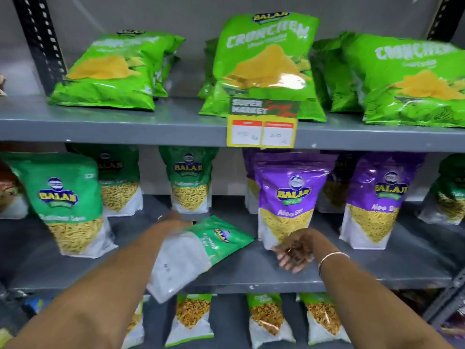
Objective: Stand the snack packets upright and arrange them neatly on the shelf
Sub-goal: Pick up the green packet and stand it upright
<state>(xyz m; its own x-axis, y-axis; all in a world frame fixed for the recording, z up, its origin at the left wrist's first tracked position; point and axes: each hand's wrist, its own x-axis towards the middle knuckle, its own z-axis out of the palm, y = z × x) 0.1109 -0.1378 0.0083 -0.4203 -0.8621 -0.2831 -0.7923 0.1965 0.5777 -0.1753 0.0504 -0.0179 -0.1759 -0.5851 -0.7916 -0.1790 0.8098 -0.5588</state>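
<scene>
One green packet lying flat at the front edge of the middle shelf, white bottom end overhanging; left hand on its far side, grip hidden by the packet and blurred, cannot tell. Right hand spread loosely, empty, just in front of the upright purple packet. Upright already: other green packets, further purple packet. Left to do: stand the fallen one, square the row. Packets at both shelf ends cut off; rear rows part hidden.
</scene>
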